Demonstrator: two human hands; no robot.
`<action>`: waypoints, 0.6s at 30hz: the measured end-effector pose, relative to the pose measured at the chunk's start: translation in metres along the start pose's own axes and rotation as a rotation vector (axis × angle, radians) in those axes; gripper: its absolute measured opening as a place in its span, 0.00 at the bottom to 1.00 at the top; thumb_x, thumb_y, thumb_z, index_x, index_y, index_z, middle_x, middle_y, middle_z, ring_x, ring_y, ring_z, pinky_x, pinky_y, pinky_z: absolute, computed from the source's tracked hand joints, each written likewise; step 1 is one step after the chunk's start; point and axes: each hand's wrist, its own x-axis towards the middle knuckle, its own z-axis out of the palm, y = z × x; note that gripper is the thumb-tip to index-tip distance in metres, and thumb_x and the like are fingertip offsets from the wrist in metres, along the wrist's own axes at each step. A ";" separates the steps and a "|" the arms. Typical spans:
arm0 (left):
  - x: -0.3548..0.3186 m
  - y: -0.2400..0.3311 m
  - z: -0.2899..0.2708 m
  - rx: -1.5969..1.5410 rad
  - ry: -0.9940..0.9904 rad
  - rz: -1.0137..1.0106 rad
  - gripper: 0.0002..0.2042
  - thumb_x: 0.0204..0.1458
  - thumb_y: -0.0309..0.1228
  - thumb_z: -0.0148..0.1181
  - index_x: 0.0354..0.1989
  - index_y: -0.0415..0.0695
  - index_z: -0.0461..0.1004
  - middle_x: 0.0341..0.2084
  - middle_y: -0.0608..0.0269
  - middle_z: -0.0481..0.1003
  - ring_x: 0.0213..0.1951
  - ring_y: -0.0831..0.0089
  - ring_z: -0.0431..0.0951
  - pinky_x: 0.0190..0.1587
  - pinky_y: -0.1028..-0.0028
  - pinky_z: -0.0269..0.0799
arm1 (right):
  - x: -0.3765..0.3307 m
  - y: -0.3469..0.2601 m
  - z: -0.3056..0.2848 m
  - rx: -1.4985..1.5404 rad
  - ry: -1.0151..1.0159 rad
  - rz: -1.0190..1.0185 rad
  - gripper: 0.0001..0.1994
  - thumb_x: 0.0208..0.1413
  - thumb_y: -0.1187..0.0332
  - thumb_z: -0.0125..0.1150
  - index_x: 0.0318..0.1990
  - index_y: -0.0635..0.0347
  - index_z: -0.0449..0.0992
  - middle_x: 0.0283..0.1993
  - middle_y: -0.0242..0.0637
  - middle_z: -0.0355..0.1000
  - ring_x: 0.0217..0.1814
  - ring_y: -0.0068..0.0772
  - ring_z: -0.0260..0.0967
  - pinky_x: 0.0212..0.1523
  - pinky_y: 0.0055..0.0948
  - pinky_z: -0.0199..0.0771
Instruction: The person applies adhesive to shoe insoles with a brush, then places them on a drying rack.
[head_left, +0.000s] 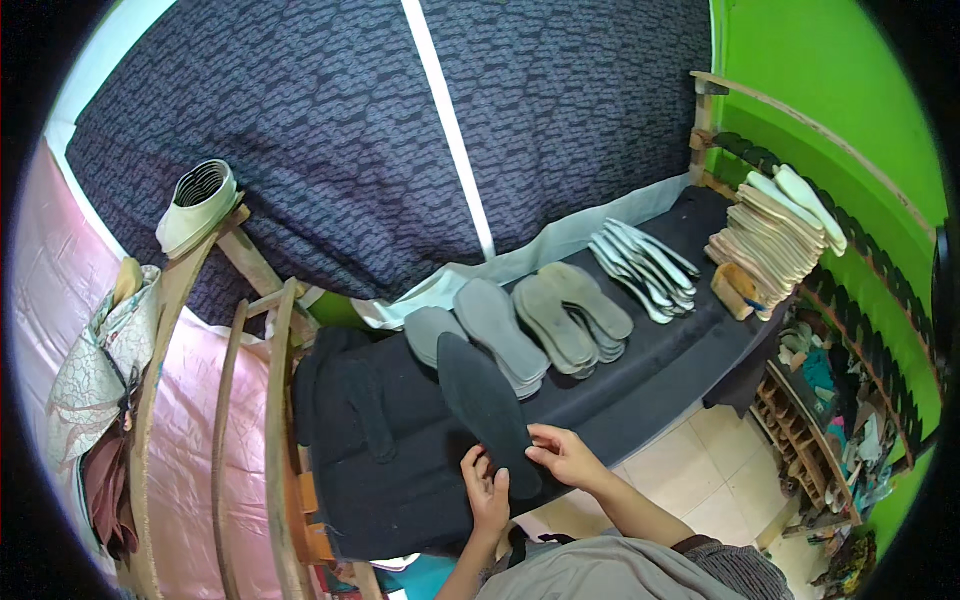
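Note:
A long black shoe sole (pixel 478 395) is held up at a slant over the near edge of the black-covered table. My left hand (pixel 487 492) grips its lower left edge with curled fingers. My right hand (pixel 566 458) pinches the opposite edge, thumb and fingers closed on it. Behind the sole's tip lie a grey insole piece (pixel 428 328) and a stack of grey insoles (pixel 498 335). Further right sit more grey insole stacks (pixel 555 315) and a fanned row of white-edged insoles (pixel 643 268).
A tall pile of cream insoles (pixel 768 245) stands at the table's right end beside a wood-backed brush (pixel 737 290). Wooden rack rails (pixel 280 400) rise at the left, with a pale shoe-shaped stack (pixel 203 205) on top. A low crate (pixel 800 435) stands on the tiled floor.

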 end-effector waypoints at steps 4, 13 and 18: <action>0.002 -0.022 0.059 0.084 -0.044 -0.006 0.19 0.59 0.24 0.47 0.58 0.42 0.53 0.48 0.58 0.67 0.49 0.73 0.67 0.53 0.73 0.61 | -0.029 0.000 -0.055 0.039 0.009 -0.015 0.20 0.55 0.74 0.60 0.54 0.71 0.67 0.43 0.39 0.74 0.43 0.21 0.69 0.45 0.23 0.70; -0.009 -0.084 0.203 -0.178 -0.150 -0.179 0.19 0.60 0.29 0.47 0.58 0.42 0.55 0.48 0.56 0.67 0.48 0.70 0.70 0.52 0.71 0.65 | -0.108 -0.020 -0.210 -0.243 0.170 -0.062 0.15 0.57 0.71 0.56 0.52 0.62 0.70 0.37 0.35 0.75 0.38 0.20 0.70 0.42 0.22 0.71; -0.012 -0.069 0.269 -0.487 -0.294 -0.408 0.26 0.59 0.30 0.39 0.65 0.57 0.39 0.48 0.45 0.64 0.44 0.43 0.75 0.45 0.41 0.73 | -0.143 -0.030 -0.281 -0.285 0.361 -0.059 0.13 0.57 0.74 0.53 0.50 0.61 0.71 0.37 0.36 0.76 0.39 0.22 0.72 0.42 0.23 0.72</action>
